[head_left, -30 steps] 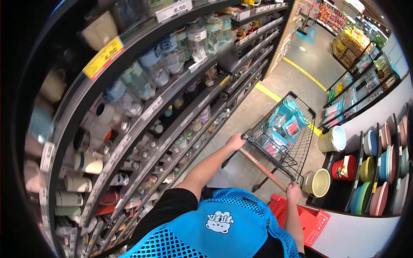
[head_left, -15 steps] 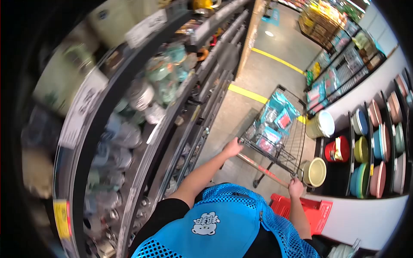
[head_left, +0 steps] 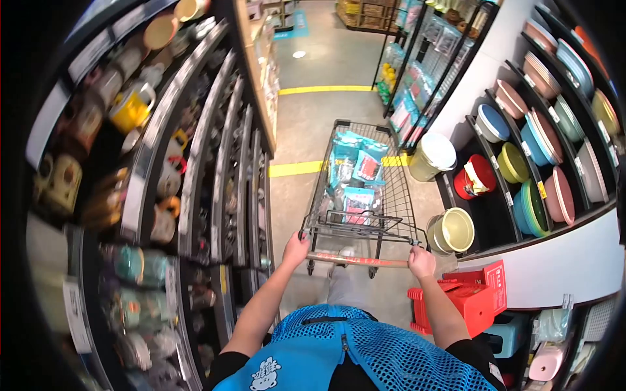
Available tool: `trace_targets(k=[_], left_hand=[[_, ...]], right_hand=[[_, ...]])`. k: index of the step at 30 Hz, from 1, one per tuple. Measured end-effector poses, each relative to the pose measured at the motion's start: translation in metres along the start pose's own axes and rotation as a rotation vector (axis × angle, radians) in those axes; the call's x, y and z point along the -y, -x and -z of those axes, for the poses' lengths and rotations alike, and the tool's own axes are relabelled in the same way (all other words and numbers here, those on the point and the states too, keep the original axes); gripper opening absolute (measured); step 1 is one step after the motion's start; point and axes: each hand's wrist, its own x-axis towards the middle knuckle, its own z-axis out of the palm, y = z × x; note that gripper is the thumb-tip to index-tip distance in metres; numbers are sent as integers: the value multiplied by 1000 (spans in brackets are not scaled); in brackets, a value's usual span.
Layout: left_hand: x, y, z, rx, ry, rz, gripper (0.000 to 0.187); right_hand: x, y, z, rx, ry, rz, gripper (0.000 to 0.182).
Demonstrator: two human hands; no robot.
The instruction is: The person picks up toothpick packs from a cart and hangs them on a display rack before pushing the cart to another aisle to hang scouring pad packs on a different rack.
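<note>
Both hands are on the handle bar (head_left: pixel 357 260) of a black wire shopping cart (head_left: pixel 409 202). My left hand (head_left: pixel 297 249) is wrapped round the bar's left end, and my right hand (head_left: pixel 422 260) grips its right end. Inside the cart lie several packaged goods (head_left: pixel 357 166) in teal and clear wrapping, one packet (head_left: pixel 358 203) showing a pinkish-red front. What the packets hold is too small to make out. I wear a blue mesh vest (head_left: pixel 306 358) with a white bear print.
Shelves of mugs and glassware (head_left: pixel 134 107) line the left side. On the right are racks of plastic basins (head_left: pixel 536 208), pale buckets (head_left: pixel 451 231), a red bucket (head_left: pixel 475 176) and red baskets (head_left: pixel 466 303). Yellow floor lines (head_left: pixel 297 169) cross the aisle ahead beside a hanging-goods rack (head_left: pixel 417 78).
My view has turned left-right level with the aisle, so the cart now points straight ahead. Both hands still hold the bar, and a foot shows below it.
</note>
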Motion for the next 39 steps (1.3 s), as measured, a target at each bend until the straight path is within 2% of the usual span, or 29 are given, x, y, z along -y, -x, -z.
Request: trace_targets(k=[6,7,18,22,25,28,30,32,34,36,37,38,39], left_hand=[[-41,-96,4,45,34,32,31],[-29,-122,-3,15,-11,24,31],[-109,-285,0,-13,-18,63,30],[-121,-347,0,4,168,28,29],[-142,-393,6,11,163,74,27],[-146,-438,17,51,307,-38,26],[-134,-482,18,73,375,-17,25],[-130,-525,22,86,334,-82,26],[-150,-556,36,63,71,8,27],[-158,-586,47,39,-21,-11,26],[-164,-602,54,102,12,61,26],[-166,-619,59,108,-3,-7,27],[-164,-641,62,138,56,39,28]], right_hand=[[10,-102,-13,-9,-47,-11,12],[9,-120,-17,-51,-61,-10,14],[37,-302,-5,89,-62,-21,18],[51,-361,-12,88,-54,-17,18],[60,-410,-15,76,-44,4,18],[82,-454,-21,64,-21,-5,17],[99,-479,-29,47,-17,-30,16],[111,-509,-33,27,-16,-62,16],[123,-532,-35,41,-8,-73,16],[143,-559,-38,39,-18,-86,15],[152,-570,-37,41,-29,-93,15],[160,-579,-39,48,-35,-105,15],[168,-591,-38,40,-46,-105,17]])
